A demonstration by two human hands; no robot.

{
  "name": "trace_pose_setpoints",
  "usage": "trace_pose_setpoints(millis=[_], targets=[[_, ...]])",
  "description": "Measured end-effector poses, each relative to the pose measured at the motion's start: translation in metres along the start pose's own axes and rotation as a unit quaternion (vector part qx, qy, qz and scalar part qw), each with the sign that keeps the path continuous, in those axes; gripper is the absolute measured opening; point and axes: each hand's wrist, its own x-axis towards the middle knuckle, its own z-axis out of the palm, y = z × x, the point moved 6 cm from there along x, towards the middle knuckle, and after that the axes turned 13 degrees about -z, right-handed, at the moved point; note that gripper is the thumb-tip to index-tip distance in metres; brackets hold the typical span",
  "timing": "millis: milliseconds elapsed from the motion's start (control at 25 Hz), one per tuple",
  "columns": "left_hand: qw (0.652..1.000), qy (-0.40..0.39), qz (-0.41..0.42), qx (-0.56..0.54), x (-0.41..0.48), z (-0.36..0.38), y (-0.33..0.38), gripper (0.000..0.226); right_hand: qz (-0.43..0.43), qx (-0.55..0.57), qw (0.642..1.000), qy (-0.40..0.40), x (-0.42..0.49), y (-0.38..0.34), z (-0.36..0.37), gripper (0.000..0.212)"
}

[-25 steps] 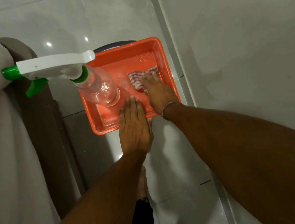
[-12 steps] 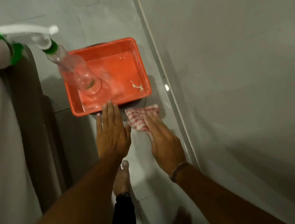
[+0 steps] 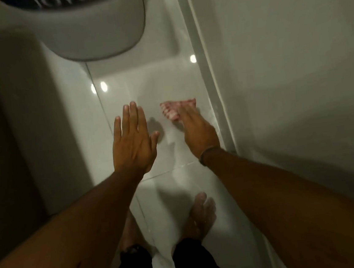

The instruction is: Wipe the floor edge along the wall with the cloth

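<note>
Two hands out flat over the floor tiles (image 3: 162, 87) — right hand (image 3: 196, 130) nearer the wall (image 3: 286, 77), straight fingers pressing the near end of the cloth (image 3: 174, 109), skirting (image 3: 212, 90) just right of it — left hand (image 3: 132, 143) spread, empty.

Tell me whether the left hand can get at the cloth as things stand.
Probably yes. The left hand is flat and empty, with only bare floor between it and the cloth. But the right hand already presses on the cloth, leaving only its far part free.
</note>
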Motion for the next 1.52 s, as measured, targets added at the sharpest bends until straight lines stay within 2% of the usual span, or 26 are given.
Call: trace_pose_setpoints(millis=[120, 280, 440, 560, 720, 1000, 1200, 1400, 1520], targets=[[1.0, 0.019, 0.011, -0.007, 0.03, 0.057, 0.006, 0.083, 0.011, -0.043, 0.999, 0.023, 0.036, 0.044, 0.037, 0.063], [0.998, 0.046, 0.018, -0.031, 0.074, 0.108, 0.021, 0.085, 0.011, -0.129, 0.992, 0.009, 0.054, 0.085, 0.074, 0.06], [0.995, 0.083, 0.033, -0.048, 0.086, 0.141, 0.029, 0.083, -0.035, -0.161, 0.985, 0.048, 0.062, 0.09, 0.085, 0.073], [0.989, 0.128, 0.038, -0.056, 0.086, 0.152, 0.026, 0.079, -0.046, -0.173, 0.981, 0.069, 0.064, 0.095, 0.092, 0.068], [0.987, 0.145, 0.044, -0.062, 0.085, 0.154, 0.023, 0.078, -0.06, -0.173, 0.98, 0.08, 0.085, 0.103, 0.083, 0.065], [0.985, 0.158, 0.042, -0.053, 0.086, 0.155, 0.022, 0.079, -0.003, -0.149, 0.98, 0.128, 0.112, 0.113, 0.064, 0.066], [0.986, 0.152, 0.044, -0.056, 0.086, 0.154, 0.022, 0.079, 0.022, -0.135, 0.981, 0.136, 0.067, 0.118, 0.079, 0.064], [0.983, 0.167, 0.051, -0.06, 0.085, 0.155, 0.023, 0.079, 0.053, -0.117, 0.979, 0.161, -0.019, 0.124, 0.118, 0.058], [0.982, 0.168, 0.054, -0.068, 0.085, 0.154, 0.023, 0.079, 0.074, -0.118, 0.98, 0.14, -0.089, 0.127, 0.147, 0.06]])
